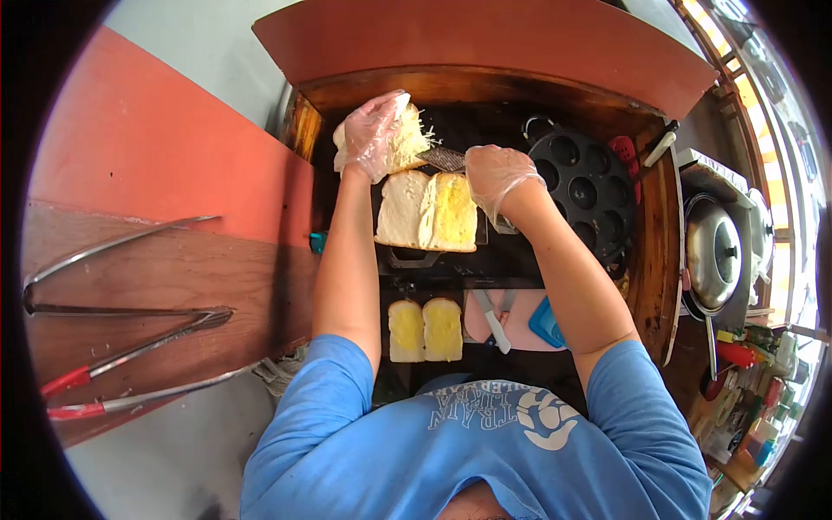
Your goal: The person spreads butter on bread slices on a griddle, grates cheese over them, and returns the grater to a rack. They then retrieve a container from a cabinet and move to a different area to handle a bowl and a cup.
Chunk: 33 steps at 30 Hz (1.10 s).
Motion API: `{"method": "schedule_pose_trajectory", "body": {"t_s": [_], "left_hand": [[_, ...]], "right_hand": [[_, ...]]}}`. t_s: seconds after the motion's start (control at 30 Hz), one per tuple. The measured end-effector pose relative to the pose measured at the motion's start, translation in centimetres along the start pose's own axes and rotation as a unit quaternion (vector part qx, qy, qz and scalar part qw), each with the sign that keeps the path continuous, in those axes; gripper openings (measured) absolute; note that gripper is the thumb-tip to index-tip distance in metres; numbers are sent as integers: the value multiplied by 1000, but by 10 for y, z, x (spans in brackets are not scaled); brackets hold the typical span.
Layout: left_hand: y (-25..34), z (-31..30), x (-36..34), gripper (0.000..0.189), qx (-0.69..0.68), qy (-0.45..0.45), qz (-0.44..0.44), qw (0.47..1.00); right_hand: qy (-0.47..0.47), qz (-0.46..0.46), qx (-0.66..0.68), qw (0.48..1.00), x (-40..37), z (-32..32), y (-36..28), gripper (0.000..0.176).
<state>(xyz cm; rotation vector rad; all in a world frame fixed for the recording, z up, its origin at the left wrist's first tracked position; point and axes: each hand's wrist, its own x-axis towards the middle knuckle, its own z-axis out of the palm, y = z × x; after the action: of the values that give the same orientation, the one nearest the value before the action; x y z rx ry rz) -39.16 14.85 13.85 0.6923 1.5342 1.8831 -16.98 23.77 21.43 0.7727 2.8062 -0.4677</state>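
**Trouble spots around the cheese-topped slice (409,139)**

Both hands are wearing thin clear gloves. The left hand (371,134) is clamping down over the cheese-topped slice from above, fingers wrapping its left edge. It is keeping the slice at the far end of the cooking area, just beyond the two slices (426,211) lying side by side on the dark griddle pan (429,256). Whether the held slice is resting on something or hanging in the air, I cannot tell.

The right hand (496,178) is curling tight around a metal tool (445,159), whose perforated end is poking out toward the held slice, nearly at its lower edge. Grater or spatula? That is not clear from here.

The shreds are looking like the weak point. They are sitting loose on top, a few are already straying off the right side, and any tilt of that left wrist could send more onto the dark surface.

The gloves are another worry: the film is working close to the pan, and if the metal is hot, a brush against it could melt the glove.

Nearer the body, the right forearm is passing above a knife (492,321) lying beside a second buttered pair (425,329) — an elbow pulling back carelessly could knock it. The round mould pan (585,186) is crowding the right wrist too.
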Motion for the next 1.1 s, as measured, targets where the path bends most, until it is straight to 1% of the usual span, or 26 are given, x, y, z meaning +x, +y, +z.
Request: {"method": "schedule_pose_trajectory", "body": {"t_s": [0.03,0.07,0.1,0.17,0.2,0.23,0.3,0.37,0.43,0.47,0.6,0.7,0.73,0.77,0.83,0.87,0.9,0.97,1.0,1.03,1.07,1.1], "left_hand": [[-4,0,2,27,27,-5,-7,1000],[-11,-6,5,27,47,-20,-32,998],[-18,-14,7,27,48,-21,-29,998],[-15,-11,0,28,68,-26,-54,996],[-15,-9,-5,29,80,-1,-55,995],[-9,-5,-8,30,99,10,-34,994],[0,6,-12,31,74,25,-15,997],[-4,12,-7,31,49,23,-9,998],[-10,17,-6,32,103,14,-56,993],[-11,16,-8,33,165,4,-50,985],[-6,15,-16,34,133,15,-38,990],[-3,6,-12,33,112,25,-32,993],[1,6,-11,33,146,39,-42,988],[3,6,-11,33,147,38,-40,988],[12,9,-18,34,72,67,-8,995],[22,19,-31,35,15,51,8,999],[30,30,-45,35,16,51,10,999],[40,52,-70,37,-147,-41,5,988],[39,62,-81,37,-159,-50,19,986],[38,68,-87,37,-172,-59,33,983],[31,65,-82,35,-157,-50,10,986],[17,56,-68,33,-127,-28,21,991]], "right_hand": [[4,7,13,1000,-6,-1,2,22],[7,5,13,1000,-14,-2,5,22],[8,-1,13,1000,-23,-3,8,22],[8,0,18,1000,-40,-2,17,22],[11,-8,24,1000,-48,-1,21,22],[14,-17,30,999,-55,0,25,22],[23,-20,29,999,-69,1,31,21],[35,-27,45,998,-80,2,36,20],[25,-27,49,998,-88,2,41,18],[16,-27,51,998,-91,2,43,17],[29,-16,59,998,-101,10,50,17],[41,-19,82,996,-102,15,50,21],[36,-16,72,997,-101,16,49,21],[31,-13,62,997,-98,18,48,21],[35,-9,68,997,-84,23,45,19],[37,-6,73,997,-74,27,42,17],[39,-7,73,997,-62,31,39,17],[47,-19,54,997,-34,39,28,17],[87,-22,80,993,-23,39,19,18],[89,-25,79,993,-13,35,10,18],[109,-20,77,991,-3,33,3,17],[127,-13,74,989,4,32,-1,17]]}}
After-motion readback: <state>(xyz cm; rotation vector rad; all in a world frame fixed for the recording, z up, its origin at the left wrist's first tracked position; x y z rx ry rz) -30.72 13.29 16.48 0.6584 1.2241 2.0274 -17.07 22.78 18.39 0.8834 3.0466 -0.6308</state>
